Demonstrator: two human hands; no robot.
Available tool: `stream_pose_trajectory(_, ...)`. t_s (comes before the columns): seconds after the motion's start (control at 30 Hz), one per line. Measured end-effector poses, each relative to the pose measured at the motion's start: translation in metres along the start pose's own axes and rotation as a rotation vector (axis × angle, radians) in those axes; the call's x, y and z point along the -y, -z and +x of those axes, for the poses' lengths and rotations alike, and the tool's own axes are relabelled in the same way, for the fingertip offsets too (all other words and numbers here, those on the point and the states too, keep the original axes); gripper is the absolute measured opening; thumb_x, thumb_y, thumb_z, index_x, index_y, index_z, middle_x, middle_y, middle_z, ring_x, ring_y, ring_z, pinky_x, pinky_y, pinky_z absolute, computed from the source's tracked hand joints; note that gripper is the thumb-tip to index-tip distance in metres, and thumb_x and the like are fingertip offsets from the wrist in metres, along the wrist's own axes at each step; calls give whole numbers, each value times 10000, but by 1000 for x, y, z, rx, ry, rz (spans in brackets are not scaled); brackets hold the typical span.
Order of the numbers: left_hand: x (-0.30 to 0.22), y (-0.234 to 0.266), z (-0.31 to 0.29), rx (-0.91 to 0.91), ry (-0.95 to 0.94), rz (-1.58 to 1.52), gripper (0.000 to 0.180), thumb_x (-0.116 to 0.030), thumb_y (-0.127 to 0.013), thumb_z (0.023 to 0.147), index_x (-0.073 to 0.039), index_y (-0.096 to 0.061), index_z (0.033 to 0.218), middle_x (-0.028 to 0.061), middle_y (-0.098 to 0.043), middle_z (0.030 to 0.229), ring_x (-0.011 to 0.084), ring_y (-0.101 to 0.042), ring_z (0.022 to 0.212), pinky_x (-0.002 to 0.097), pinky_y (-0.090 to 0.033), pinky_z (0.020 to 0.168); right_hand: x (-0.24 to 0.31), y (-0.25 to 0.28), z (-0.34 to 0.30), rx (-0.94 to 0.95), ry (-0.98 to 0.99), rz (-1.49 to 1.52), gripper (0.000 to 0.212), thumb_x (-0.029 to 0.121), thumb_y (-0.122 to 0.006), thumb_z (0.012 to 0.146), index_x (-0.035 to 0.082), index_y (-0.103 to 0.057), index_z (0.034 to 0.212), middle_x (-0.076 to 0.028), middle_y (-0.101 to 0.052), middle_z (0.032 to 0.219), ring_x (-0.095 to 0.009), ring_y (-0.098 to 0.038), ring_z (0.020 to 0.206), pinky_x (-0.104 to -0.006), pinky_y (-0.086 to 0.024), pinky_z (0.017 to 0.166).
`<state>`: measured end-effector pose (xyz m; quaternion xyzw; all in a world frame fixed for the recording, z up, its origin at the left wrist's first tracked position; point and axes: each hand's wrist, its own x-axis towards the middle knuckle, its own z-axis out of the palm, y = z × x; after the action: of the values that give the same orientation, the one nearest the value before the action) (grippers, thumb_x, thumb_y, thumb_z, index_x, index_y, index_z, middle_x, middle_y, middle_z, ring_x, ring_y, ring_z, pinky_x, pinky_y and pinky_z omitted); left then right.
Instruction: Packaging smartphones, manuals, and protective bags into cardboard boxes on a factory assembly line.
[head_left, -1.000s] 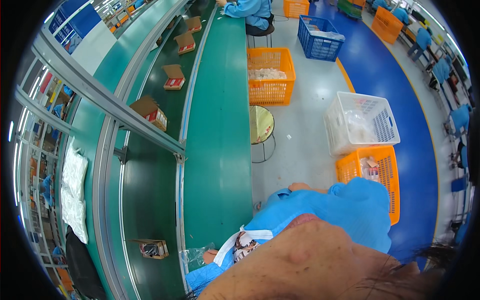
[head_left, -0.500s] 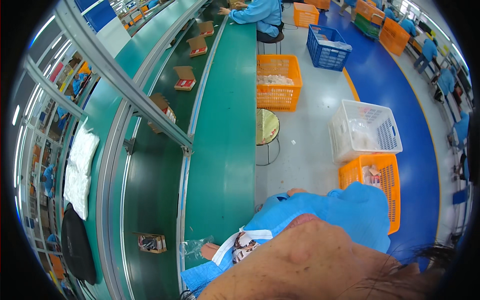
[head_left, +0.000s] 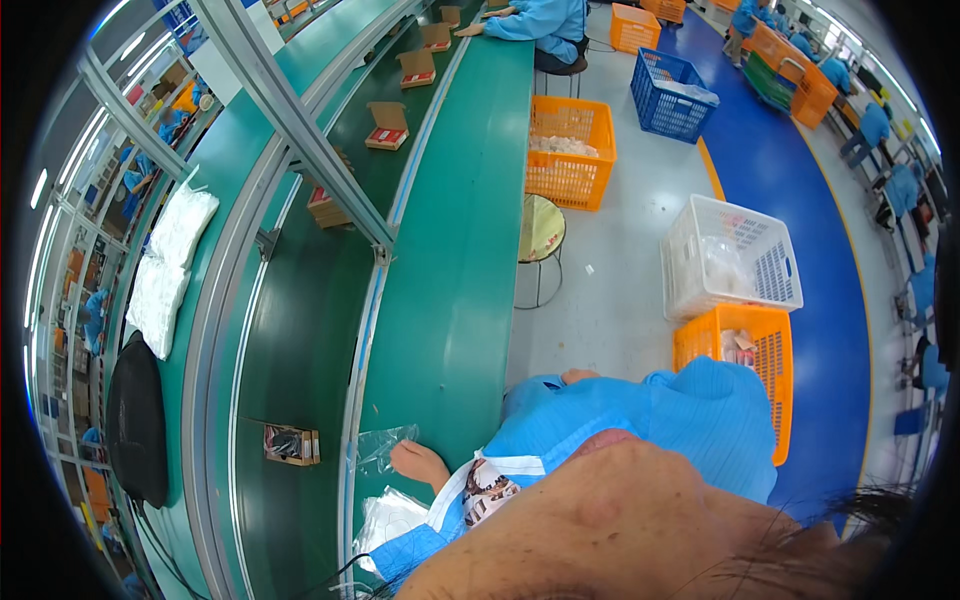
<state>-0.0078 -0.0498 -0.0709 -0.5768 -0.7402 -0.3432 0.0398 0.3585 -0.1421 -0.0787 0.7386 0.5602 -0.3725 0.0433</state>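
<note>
The thin, clear plastic bag (head_left: 376, 452) should be very light, limp and slippery, probably best pinched at the edge near the bare left hand (head_left: 420, 464). It looks glossy and creased, with green showing through, and lies on the long, smooth green desk (head_left: 450, 260). Whether the left grip is clamped on it or merely rests against it cannot be told. The bare right hand (head_left: 578, 376) is mostly hidden behind the blue cloth garment (head_left: 690, 400), its grip unreadable. Whitish translucent plastic (head_left: 392, 518) lies near the bag.
</note>
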Motion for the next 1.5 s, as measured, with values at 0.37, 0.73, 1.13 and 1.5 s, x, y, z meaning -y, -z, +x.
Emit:
stream_pose_trajectory(0.37, 3, 0, -1, 13, -14, 20, 266, -171, -461, 886, 34, -536, 735, 212, -518, 768, 404, -468, 740, 490, -360, 683, -1, -20, -10, -14, 11, 34, 409, 384, -505, 833, 116, -568, 1135, -180, -552, 1139, -352, -548, 1073, -442, -448, 907)
stream_pose_trajectory(0.73, 4, 2, -1, 4, -34, -15, 260, -166, -466, 876, 29, -541, 721, 211, -528, 769, 405, -477, 736, 498, -361, 672, 14, -19, -19, -26, -30, 40, 389, 372, -483, 852, 122, -572, 1136, -169, -543, 1165, -347, -540, 1095, -447, -446, 923)
stream_pose_trajectory(1.13, 5, -2, 2, 32, -42, -43, 240, -149, -479, 862, 32, -528, 712, 214, -528, 750, 404, -478, 734, 500, -362, 669, 20, -18, -21, -2, -89, 25, 390, 368, -466, 867, 112, -556, 1147, -165, -524, 1198, -345, -514, 1132, -449, -422, 963)
stream_pose_trajectory(1.5, 7, 1, 0, 40, 25, -19, 229, -161, -489, 858, 16, -531, 719, 200, -536, 764, 397, -482, 743, 499, -362, 669, 26, 40, 2, 106, 193, -257, 273, 279, -506, 843, 77, -608, 997, -190, -618, 1001, -388, -597, 939, -497, -483, 779)
